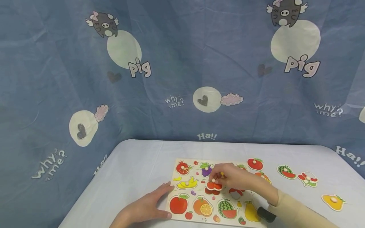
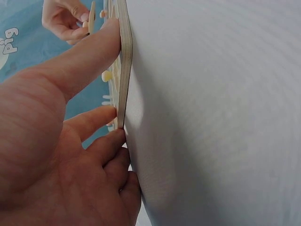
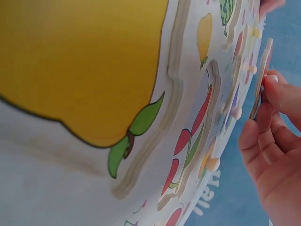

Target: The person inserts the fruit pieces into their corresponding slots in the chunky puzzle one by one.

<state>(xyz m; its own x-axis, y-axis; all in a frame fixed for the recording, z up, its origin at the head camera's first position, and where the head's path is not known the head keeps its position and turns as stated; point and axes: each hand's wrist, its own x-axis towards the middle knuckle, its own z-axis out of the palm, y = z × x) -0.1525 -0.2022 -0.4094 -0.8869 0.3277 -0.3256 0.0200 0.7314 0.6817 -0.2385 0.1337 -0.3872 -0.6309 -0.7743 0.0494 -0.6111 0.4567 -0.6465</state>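
Observation:
The wooden fruit puzzle board (image 1: 188, 192) lies on the white table. Over its middle my right hand (image 1: 232, 177) pinches a red fruit puzzle piece (image 1: 214, 186) by its small knob. The piece is tilted above a matching red recess (image 1: 212, 192), partly covering it; in the right wrist view the piece (image 3: 261, 77) is apart from the board. My left hand (image 1: 146, 204) rests at the board's left edge, thumb near the front corner. In the left wrist view the thumb touches the board's edge (image 2: 126, 56), with the other fingers against its side.
Loose knobbed pieces lie right of the board: an apple (image 1: 255, 164), an orange (image 1: 263, 178), a watermelon (image 1: 286, 172), chili peppers (image 1: 308, 179) and a pear (image 1: 333, 202). Bananas (image 1: 186, 183), grapes (image 1: 206, 171) and a pomegranate (image 1: 182, 167) sit in the board. A blue patterned curtain (image 1: 171, 126) hangs behind.

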